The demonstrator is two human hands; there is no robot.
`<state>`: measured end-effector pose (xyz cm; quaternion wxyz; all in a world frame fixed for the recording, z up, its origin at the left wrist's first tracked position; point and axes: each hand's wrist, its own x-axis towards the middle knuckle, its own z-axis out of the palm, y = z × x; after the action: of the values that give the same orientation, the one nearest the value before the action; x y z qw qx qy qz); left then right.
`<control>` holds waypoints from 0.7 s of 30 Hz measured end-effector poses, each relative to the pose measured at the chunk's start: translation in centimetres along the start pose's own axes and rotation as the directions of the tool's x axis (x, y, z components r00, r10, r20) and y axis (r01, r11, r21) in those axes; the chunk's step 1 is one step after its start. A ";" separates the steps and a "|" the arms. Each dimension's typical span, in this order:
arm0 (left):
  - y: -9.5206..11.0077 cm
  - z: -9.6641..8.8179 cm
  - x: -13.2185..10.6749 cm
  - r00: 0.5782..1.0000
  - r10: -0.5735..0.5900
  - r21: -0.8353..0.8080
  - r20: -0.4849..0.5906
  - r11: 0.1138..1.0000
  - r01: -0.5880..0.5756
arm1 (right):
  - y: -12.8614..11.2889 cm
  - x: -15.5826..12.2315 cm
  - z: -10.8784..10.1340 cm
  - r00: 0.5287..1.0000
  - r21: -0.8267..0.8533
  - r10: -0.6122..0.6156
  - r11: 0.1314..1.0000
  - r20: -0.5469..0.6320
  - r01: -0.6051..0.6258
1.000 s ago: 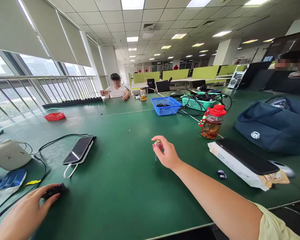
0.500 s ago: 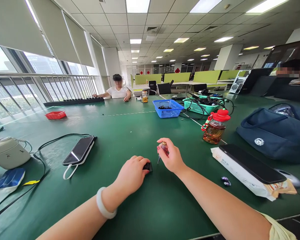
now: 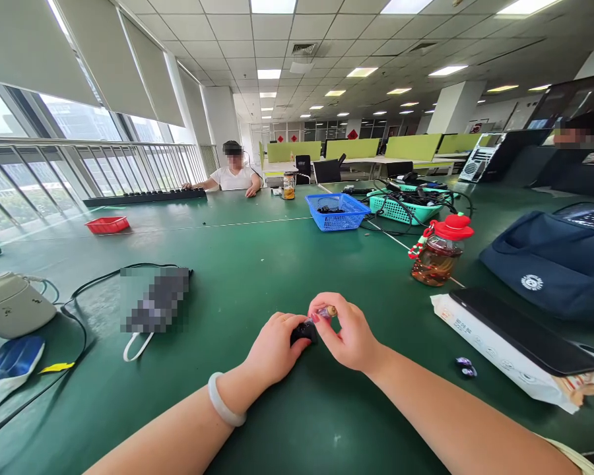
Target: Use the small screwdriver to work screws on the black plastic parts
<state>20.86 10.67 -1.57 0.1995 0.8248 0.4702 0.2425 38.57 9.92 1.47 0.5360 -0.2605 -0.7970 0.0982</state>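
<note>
My left hand (image 3: 273, 353), with a pale bangle on its wrist, is closed on a small black part (image 3: 305, 333) at the middle of the green table. Its exact kind is hidden by my fingers. My right hand (image 3: 352, 338) grips a small screwdriver (image 3: 331, 311) with a tan-ended handle. The tool lies tilted, and its front end is at the top of the black part; whether the tip touches it I cannot tell. Both hands are close together, fingertips almost meeting.
Left of my hands lies a charging phone (image 3: 158, 303) with a cable. A blue basket (image 3: 339, 221), a green basket (image 3: 406, 210) of cables and a red-lidded bottle (image 3: 438, 254) stand beyond. Right are a bag (image 3: 549, 264) and another phone (image 3: 525, 330). A person (image 3: 235, 177) sits opposite.
My right hand has brought the screwdriver over to the black part and tipped it from near upright to slanted. The left hand has shifted slightly right with the part.
</note>
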 end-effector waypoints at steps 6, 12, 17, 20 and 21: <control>-0.3 0.0 -0.3 0.998 0.057 -0.017 -0.030 0.998 -0.057 | -0.6 0.3 -0.1 0.993 -0.002 0.017 1.000 0.115 -0.016; 0.3 -0.5 -0.4 0.999 0.001 0.031 -0.038 1.000 0.000 | -0.5 0.1 -0.2 0.967 0.016 0.106 0.993 0.233 -0.113; -0.1 -0.9 -0.1 0.992 -0.084 0.069 -0.091 0.994 0.090 | -0.1 0.2 0.1 0.953 -0.021 0.208 0.978 0.222 -0.208; -0.6 -1.2 0.0 0.987 -0.124 0.062 -0.105 0.989 0.131 | 0.0 0.4 0.2 0.953 -0.116 0.262 0.962 0.155 -0.245; -0.7 -1.3 0.1 0.986 -0.131 0.054 -0.102 0.989 0.137 | 0.0 0.4 0.2 0.953 -0.157 0.271 0.956 0.133 -0.249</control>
<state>19.66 11.20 -0.95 0.1668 0.7840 0.5412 0.2541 38.26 10.19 1.72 0.4360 -0.3916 -0.7994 0.1320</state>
